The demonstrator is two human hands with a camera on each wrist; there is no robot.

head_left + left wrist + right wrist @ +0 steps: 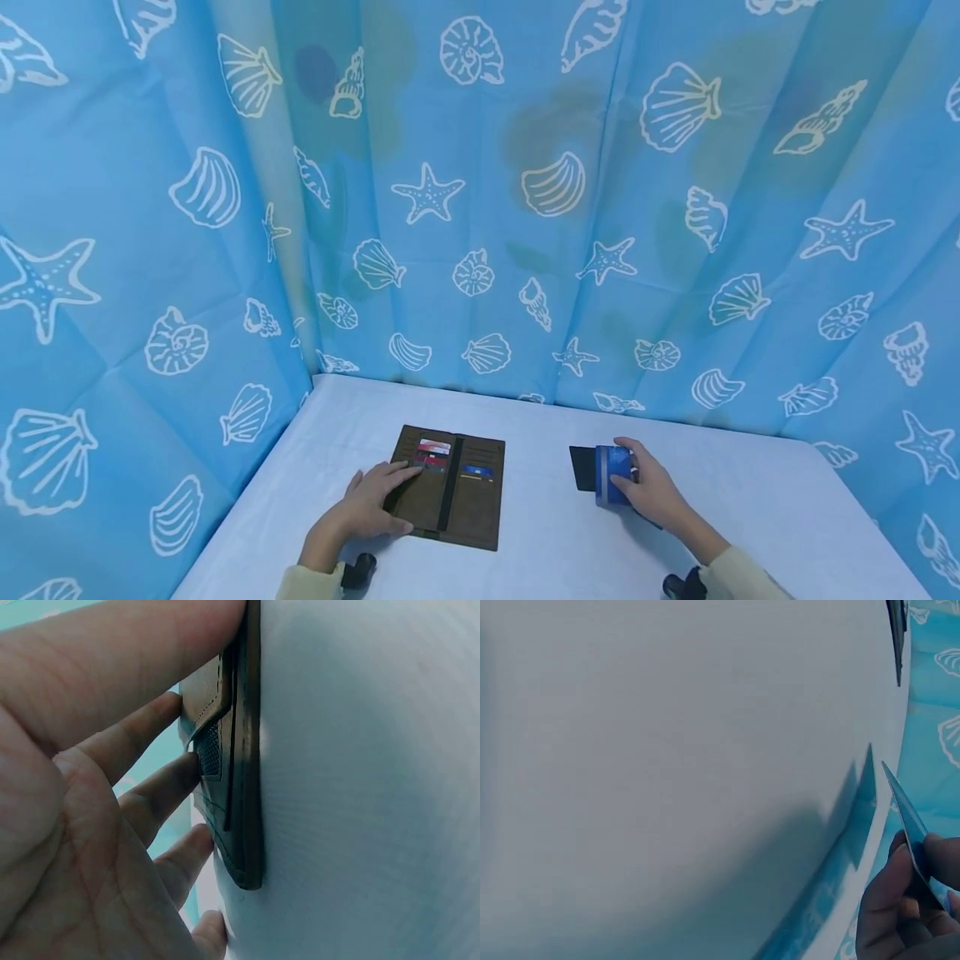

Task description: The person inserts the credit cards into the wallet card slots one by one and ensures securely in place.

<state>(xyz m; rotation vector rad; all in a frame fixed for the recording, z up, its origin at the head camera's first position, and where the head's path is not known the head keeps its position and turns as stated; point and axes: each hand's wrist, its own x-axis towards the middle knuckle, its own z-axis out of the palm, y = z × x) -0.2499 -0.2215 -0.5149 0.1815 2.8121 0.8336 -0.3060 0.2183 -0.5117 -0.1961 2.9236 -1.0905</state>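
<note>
A brown long wallet (pixel 474 510) lies unfolded on the white table, a black band down its middle. My left hand (pixel 375 498) rests on its left half, fingers extended over the card slots and thumb by the near edge. The left wrist view shows the fingertips against the wallet (pixel 244 847) from the side. To the right, my right hand (pixel 651 492) pinches a blue card (pixel 613 475) between thumb and fingers. A dark flat piece (pixel 582 469) shows left of that card. In the right wrist view the pinched card (pixel 906 814) is seen almost edge-on, tilted.
Red and white cards (pixel 433 448) sit in the wallet's left slots and a blue card (pixel 477 472) in a right slot. A glossy flat surface (pixel 862 814) on the table reflects blue. A blue shell-print curtain (pixel 480 208) stands behind and beside the white table (pixel 540 517).
</note>
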